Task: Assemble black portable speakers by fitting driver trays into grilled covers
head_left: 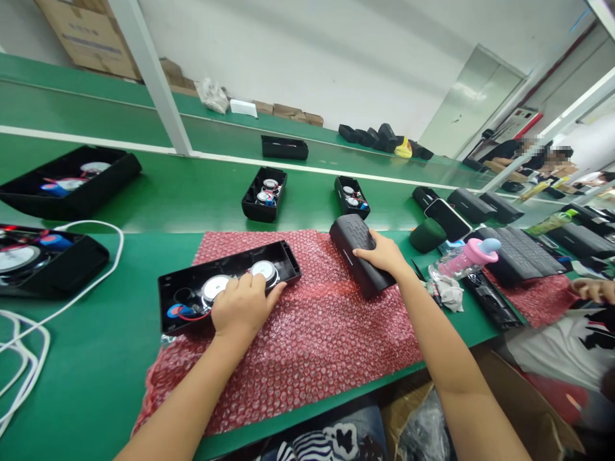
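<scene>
Black open casing (240, 257), white drivers (214, 289), and a brick-like pattern across that black housing (361, 275)! Red, bubble-dotted wrap (307, 358) here, green bench (96, 365).

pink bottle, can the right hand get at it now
Probably yes, though the right hand is gripping a black case and would have to let go first; the pink bottle is to its right, with nothing seen covering its top.

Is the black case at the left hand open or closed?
Open: the black case shows two round speakers and a red wire inside.
</scene>
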`<state>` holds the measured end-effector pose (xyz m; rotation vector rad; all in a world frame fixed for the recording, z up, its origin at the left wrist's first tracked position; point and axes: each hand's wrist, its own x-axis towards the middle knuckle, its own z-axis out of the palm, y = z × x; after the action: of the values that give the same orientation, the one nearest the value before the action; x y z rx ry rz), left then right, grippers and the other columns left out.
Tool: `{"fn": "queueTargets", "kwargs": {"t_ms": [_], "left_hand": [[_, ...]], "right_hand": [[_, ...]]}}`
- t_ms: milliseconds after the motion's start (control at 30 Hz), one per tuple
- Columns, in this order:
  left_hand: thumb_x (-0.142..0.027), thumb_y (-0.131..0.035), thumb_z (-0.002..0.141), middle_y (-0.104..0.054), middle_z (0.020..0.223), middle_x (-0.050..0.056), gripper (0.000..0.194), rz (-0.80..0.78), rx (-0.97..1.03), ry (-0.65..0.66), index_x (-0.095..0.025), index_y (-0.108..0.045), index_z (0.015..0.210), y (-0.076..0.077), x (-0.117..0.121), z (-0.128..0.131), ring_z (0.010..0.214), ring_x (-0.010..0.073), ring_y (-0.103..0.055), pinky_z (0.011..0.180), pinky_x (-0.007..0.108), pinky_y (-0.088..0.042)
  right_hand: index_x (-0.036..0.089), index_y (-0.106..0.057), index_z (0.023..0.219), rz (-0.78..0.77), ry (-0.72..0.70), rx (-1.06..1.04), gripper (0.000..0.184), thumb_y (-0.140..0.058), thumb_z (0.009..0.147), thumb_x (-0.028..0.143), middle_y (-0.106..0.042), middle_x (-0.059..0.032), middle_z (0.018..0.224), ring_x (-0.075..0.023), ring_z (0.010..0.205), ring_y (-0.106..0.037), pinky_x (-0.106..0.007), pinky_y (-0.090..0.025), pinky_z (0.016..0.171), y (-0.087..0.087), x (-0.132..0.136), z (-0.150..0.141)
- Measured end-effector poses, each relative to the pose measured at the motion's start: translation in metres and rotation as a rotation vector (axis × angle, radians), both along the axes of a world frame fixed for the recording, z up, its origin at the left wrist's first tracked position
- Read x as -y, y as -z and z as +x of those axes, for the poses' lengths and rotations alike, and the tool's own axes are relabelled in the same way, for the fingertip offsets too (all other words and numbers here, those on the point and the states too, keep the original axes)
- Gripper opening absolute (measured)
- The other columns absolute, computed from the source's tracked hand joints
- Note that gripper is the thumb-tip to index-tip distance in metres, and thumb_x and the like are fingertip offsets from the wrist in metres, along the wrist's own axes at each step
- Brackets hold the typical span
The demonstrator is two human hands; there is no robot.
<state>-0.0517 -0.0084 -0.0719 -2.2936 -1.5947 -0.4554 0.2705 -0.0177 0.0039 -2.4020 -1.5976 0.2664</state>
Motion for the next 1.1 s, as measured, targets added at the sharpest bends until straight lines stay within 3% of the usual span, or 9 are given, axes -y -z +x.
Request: {"fn": "queueTargets", "kwargs": {"t_ms": [1100], "left_hand": [[-0.063,-0.026,0.093,-0.059,0.074,0.011,0.06,0.001,-0.021,-0.002,-0.015,-0.06,0.08,-0.003,0.002,0.002,0.071,0.0282,-0.056,0.054,0.033,-0.017]], "right_hand": [[0.009,-0.034,0.147,-0.012,-0.015,0.017,0.091,-0.063,0.075,0.057,-0.049,-0.0177,0.14,-0.0343,0.123,-0.052,-0.041,-0.043,0.101,-0.001,-0.001,-0.004]]}}
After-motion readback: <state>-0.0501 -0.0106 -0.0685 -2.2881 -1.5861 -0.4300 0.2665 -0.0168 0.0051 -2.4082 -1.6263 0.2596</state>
